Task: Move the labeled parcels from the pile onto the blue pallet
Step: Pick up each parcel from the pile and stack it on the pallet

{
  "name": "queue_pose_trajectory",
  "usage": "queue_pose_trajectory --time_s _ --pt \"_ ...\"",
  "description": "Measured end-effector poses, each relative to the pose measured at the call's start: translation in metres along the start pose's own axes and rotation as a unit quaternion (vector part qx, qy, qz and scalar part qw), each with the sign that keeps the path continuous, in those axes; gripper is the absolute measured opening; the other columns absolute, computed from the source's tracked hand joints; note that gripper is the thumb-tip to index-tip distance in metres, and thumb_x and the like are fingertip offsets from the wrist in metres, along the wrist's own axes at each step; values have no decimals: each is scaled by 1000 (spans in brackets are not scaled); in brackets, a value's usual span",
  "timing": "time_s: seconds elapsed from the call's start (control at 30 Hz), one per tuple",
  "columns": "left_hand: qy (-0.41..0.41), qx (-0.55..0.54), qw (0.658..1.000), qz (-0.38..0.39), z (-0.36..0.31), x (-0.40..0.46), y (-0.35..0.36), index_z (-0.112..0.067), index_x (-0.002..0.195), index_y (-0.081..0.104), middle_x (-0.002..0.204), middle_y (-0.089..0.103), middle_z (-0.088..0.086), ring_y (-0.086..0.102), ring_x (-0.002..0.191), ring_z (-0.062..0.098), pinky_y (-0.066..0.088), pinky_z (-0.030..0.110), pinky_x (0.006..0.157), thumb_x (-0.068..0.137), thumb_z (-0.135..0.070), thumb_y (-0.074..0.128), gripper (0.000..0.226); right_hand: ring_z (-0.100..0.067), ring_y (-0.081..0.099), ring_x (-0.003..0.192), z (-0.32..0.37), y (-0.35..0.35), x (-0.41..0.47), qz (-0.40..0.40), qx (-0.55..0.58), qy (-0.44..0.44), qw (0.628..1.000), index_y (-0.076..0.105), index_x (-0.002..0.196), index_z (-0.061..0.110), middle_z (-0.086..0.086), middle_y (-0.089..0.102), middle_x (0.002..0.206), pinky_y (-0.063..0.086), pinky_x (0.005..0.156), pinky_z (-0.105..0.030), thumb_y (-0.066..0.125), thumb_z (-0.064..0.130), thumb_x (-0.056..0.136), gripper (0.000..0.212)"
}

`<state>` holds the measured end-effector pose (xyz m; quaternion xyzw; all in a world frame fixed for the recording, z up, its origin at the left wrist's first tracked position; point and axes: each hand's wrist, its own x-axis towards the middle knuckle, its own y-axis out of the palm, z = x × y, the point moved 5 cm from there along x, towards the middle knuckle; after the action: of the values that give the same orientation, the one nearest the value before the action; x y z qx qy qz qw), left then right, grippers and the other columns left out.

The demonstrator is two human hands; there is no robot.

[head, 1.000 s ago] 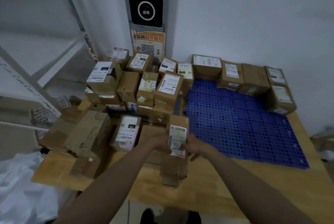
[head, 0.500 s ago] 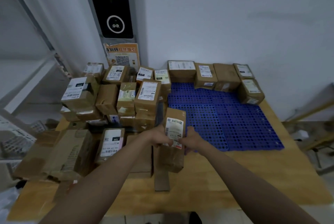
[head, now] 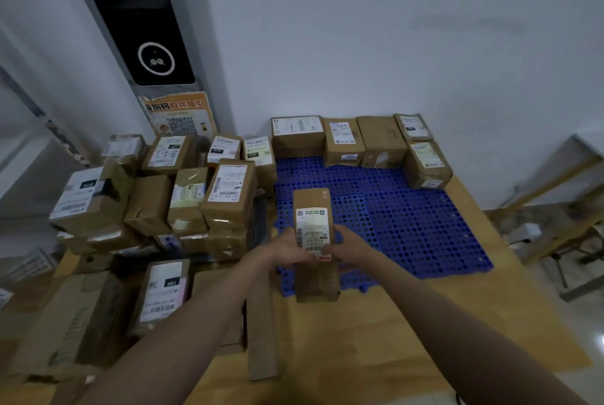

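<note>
A long brown labeled parcel (head: 313, 205) is held between both hands above the front left corner of the blue pallet (head: 415, 228). My left hand (head: 277, 249) grips its left side and my right hand (head: 349, 246) grips its right side. The white label faces up. The pile of labeled parcels (head: 225, 192) stands to the left of the pallet. Several parcels (head: 343, 140) sit in a row along the pallet's back edge, with one more (head: 426, 164) at the back right.
The wooden table (head: 376, 339) carries everything. Flat cardboard boxes (head: 78, 316) and a labeled parcel (head: 163, 290) lie at the front left. A loose cardboard strip (head: 261, 336) lies beside my left arm. A wall is behind, a metal frame (head: 555, 208) to the right.
Both hands have carried the parcel rightward and forward, from over the bare table beside the pile to over the pallet's front left corner. The view has also turned right.
</note>
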<state>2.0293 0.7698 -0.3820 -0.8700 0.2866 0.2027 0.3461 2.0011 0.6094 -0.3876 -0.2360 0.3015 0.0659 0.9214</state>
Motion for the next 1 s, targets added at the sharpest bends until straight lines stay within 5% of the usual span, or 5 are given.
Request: queue_pose_trajectory --time_s 0.27,0.4,0.6,0.83,1.0 --pt "-55 -16 998 -35 -30 61 -1 -19 135 32 128 53 0 62 98 15 55 28 66 80 -42 75 74 -25 66 103 -8 -46 66 16 -33 -2 999 38 141 16 -8 57 134 57 58 -29 66 30 92 58" --pt "-76 -40 995 -55 -35 84 -1 -16 142 29 136 48 2 59 103 16 57 29 73 82 -40 75 80 -26 62 110 -11 -58 98 27 -40 -11 999 40 141 14 -9 55 135 59 72 -35 70 30 89 62" --pt "-94 -47 991 -86 -39 115 -19 -15 138 34 136 50 2 56 115 19 51 30 84 80 -34 79 76 -16 61 87 5 -62 137 70 -46 -40 996 38 142 16 -7 55 134 50 48 -21 69 31 90 62" --pt "-89 21 990 -103 -44 156 -59 -14 134 45 131 56 4 58 115 21 52 33 89 77 -35 79 70 -23 62 104 40 -65 180 73 -50 -50 995 39 141 13 -9 54 134 51 54 -23 68 31 91 61" --pt "-111 55 986 -111 -43 185 -79 -10 138 42 131 56 5 59 115 22 54 36 90 76 -41 78 77 -28 60 112 57 -62 211 76 -52 -32 995 40 141 12 -9 52 136 58 83 -45 68 27 89 61"
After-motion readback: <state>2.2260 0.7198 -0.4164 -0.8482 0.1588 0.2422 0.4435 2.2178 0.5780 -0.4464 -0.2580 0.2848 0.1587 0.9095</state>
